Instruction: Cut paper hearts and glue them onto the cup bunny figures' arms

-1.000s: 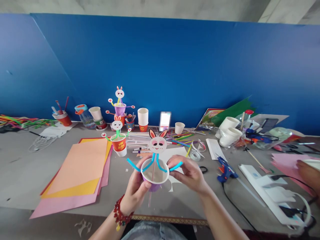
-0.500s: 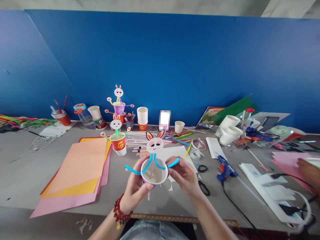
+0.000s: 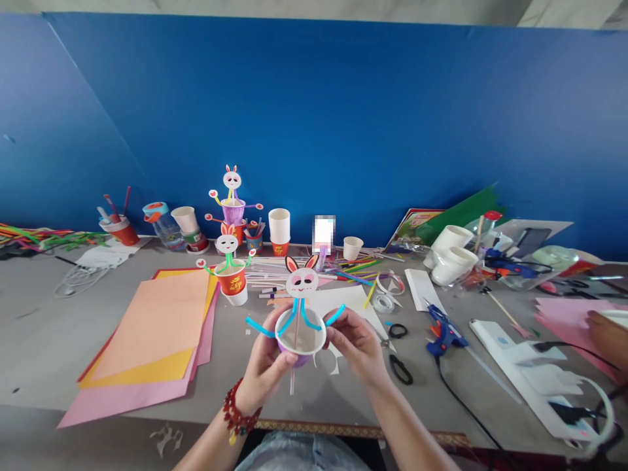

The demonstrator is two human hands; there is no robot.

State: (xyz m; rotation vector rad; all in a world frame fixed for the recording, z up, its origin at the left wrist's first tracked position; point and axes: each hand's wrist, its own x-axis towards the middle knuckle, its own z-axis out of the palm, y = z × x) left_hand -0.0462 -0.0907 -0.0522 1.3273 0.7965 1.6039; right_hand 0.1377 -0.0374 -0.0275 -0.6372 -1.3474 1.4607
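Note:
A paper cup (image 3: 307, 358), white inside and purple outside, is in my left hand (image 3: 267, 363), with the thumb across its front and the fingers around its left side. Above the cup stands a paper rabbit head (image 3: 301, 282) with pink inner ears and black-lined eyes. Blue pipe cleaners run from the head to the cup and stick out on both sides as arms. A thin straw passes down through the cup and shows below it. My right hand (image 3: 358, 347) is closed at the cup's right rim, pinching the right blue pipe cleaner (image 3: 335, 315) near its base.
Two finished rabbit cups (image 3: 231, 278) stand behind on the left. Coloured paper sheets (image 3: 157, 320) lie at left. A blue glue gun (image 3: 445, 332), black-handled scissors (image 3: 401, 369), tape and a power strip (image 3: 520, 376) lie at right. Another person's hand (image 3: 611, 343) is at the right edge.
The right blue arm now points up more steeply, and the cup has shifted slightly left and up. Both hands keep their hold.

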